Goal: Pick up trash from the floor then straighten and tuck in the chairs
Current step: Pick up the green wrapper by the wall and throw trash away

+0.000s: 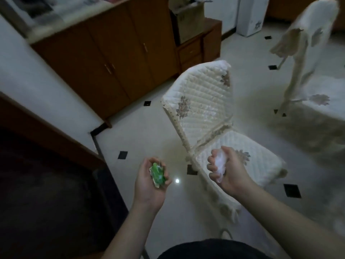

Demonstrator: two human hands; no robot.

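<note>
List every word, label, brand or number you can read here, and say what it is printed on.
None can be read.
Green wrapper in the left hand: print too crumpled and blurred to read.
Cardboard box on the low cabinet: a faint mark, unreadable.
White appliance at the back: a small grey mark near its base, too blurred to read.
White crumpled trash in the right hand: no print shows.

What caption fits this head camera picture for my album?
Left hand holds a green wrapper, right hand crumpled white trash, beside a covered chair.
</note>
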